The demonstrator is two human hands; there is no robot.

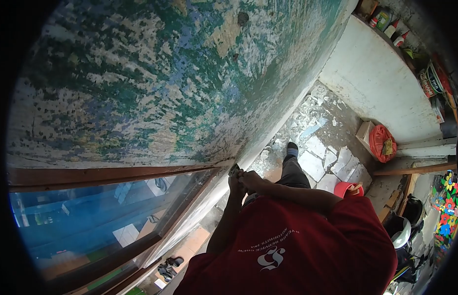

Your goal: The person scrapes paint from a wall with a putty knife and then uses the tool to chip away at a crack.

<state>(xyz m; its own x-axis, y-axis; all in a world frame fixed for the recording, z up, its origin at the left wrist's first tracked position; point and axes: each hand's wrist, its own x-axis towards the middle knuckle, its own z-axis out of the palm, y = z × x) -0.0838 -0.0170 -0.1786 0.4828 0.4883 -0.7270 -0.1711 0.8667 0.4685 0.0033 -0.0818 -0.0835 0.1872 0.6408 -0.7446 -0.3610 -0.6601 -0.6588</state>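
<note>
My left hand (234, 183) is closed close to the wall, by the corner of the wooden window frame (192, 172). A small, partly greenish object (234, 170) shows at its fingertips; its kind is too small to make out. My right hand (250, 181) is closed right beside the left one, fingers bent and touching or nearly touching it. Whatever lies between the two hands is hidden. Above them rises the wall (155, 88), with green, blue and whitish paint worn off in patches.
Paint flakes (312, 110) and broken tiles (315, 160) cover the floor. A red bucket (348, 189) stands near my right arm, with a red plastic bag (383, 143) beyond. Bottles (384, 19) and a paint can (429, 81) line a ledge. Sandals (170, 268) lie lower left.
</note>
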